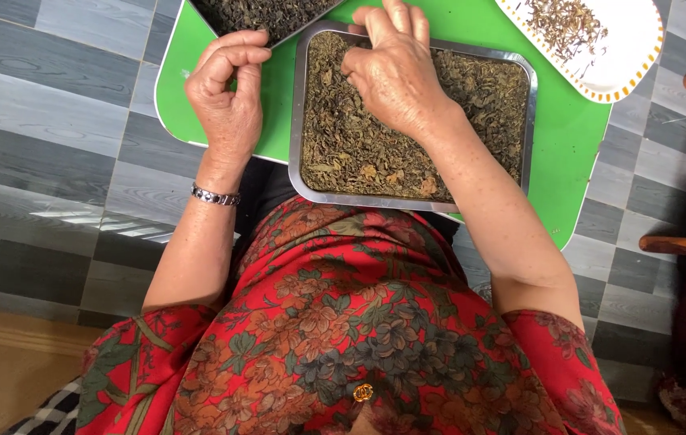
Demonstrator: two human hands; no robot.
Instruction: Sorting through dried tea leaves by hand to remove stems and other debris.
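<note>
Your two hands at a metal tray of dried tea leaves on a green worktop, seen from above.

Your right hand [395,72] rests on the leaves in the steel tray [532,121], fingers curled & bunched down into the far-left part of the pile; can't tell if it's pinching any leaf. Your left hand [228,93], w/ a silver bracelet [215,196] at the wrist, sits just left of the tray over the green worktop [569,121], fingers curled loosely inward toward the thumb; can't tell if anything's inside. The dried leaves [472,105] fill the tray under & right of your right hand. Beyond your left hand, a 2nd dark tray [270,12] of leaves. Far right of your right hand, a white plate [633,48] w/ an orange rim & a few stems.
</note>
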